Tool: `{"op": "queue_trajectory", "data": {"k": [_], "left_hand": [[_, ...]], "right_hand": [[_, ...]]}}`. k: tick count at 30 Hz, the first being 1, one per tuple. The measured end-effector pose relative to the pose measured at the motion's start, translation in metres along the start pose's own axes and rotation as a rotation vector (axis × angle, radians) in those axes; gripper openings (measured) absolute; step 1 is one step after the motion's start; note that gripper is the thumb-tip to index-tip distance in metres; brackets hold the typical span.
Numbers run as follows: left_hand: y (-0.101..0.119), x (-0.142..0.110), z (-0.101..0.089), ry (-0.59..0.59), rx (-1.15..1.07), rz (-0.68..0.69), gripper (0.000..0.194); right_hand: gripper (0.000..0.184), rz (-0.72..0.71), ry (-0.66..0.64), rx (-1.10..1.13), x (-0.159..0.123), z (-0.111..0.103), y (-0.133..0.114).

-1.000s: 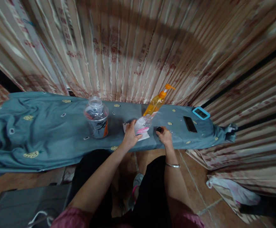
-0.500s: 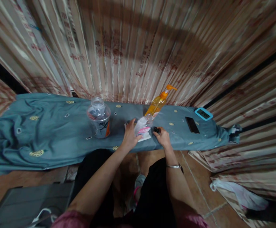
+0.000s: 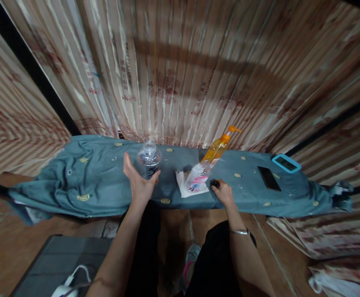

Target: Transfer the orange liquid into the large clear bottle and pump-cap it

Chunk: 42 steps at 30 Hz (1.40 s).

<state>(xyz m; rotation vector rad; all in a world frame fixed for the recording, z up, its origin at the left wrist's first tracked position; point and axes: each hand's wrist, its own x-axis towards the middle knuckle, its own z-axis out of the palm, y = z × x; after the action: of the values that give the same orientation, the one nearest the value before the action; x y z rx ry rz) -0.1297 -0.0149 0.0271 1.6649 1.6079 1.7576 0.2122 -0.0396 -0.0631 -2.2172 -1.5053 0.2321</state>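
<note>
At a cloth-covered table (image 3: 99, 185), a left hand (image 3: 141, 181) spreads around a clear plastic cup (image 3: 149, 163), while the right hand (image 3: 224, 193) pinches a small black object (image 3: 215, 183) (its kind unclear) near the pump bottle (image 3: 216, 150).

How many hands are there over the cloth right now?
2. The left hand is open around the clear cup, though contact is unclear; the right hand is further right, its fingertips on a small black object. No others show.
</note>
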Motion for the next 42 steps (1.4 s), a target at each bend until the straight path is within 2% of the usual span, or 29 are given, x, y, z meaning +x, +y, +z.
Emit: {"op": "queue_trajectory", "data": {"k": [4, 7, 12, 16, 20, 23, 25, 27, 30, 33, 35, 37, 38, 40, 42], "left_hand": [[-0.019, 0.013, 0.024, -0.065, -0.132, -0.227, 0.121], [-0.023, 0.019, 0.031, -0.087, -0.153, -0.319, 0.112], [-0.021, 0.020, 0.024, -0.054, -0.090, -0.352, 0.084], [0.000, 0.016, 0.011, -0.049, -0.098, -0.273, 0.080], [0.040, 0.004, -0.003, -0.230, -0.344, -0.167, 0.076], [0.069, -0.014, -0.010, -0.406, -0.618, -0.245, 0.074], [0.087, -0.029, -0.011, -0.526, -0.767, -0.336, 0.062], [0.103, -0.045, -0.009, -0.632, -0.926, -0.434, 0.058], [0.123, -0.066, -0.001, -0.779, -1.085, -0.547, 0.054], [0.134, -0.080, 0.010, -0.875, -1.130, -0.576, 0.056], [0.133, -0.086, 0.018, -0.951, -1.109, -0.550, 0.060], [0.124, -0.087, 0.024, -0.958, -1.058, -0.458, 0.071], [0.117, -0.085, 0.027, -0.914, -1.023, -0.410, 0.077], [0.101, -0.078, 0.033, -0.785, -0.909, -0.327, 0.075], [0.085, -0.066, 0.044, -0.612, -0.697, -0.243, 0.078]], "right_hand": [[0.039, 0.001, -0.027, 0.038, -0.004, -0.002, -0.005], [0.040, 0.003, 0.061, 0.112, -0.010, -0.010, -0.008], [0.042, 0.033, 0.279, 0.319, -0.044, -0.025, -0.014], [0.044, 0.075, 0.306, 0.573, -0.099, -0.019, -0.033], [0.048, 0.077, 0.143, 0.955, -0.148, -0.005, -0.074], [0.061, 0.120, -0.015, 1.293, -0.166, -0.005, -0.104], [0.069, 0.168, -0.118, 1.492, -0.171, -0.011, -0.115], [0.074, 0.240, -0.172, 1.634, -0.176, -0.021, -0.116], [0.071, 0.348, -0.156, 1.763, -0.187, -0.034, -0.104], [0.061, 0.430, -0.098, 1.841, -0.198, -0.042, -0.088], [0.055, 0.471, -0.056, 1.876, -0.205, -0.047, -0.081], [0.054, 0.514, -0.014, 1.896, -0.209, -0.053, -0.076], [0.055, 0.536, 0.005, 1.901, -0.210, -0.056, -0.074], [0.059, 0.576, 0.044, 1.900, -0.211, -0.062, -0.069], [0.060, 0.604, 0.090, 1.891, -0.209, -0.067, -0.065]]}}
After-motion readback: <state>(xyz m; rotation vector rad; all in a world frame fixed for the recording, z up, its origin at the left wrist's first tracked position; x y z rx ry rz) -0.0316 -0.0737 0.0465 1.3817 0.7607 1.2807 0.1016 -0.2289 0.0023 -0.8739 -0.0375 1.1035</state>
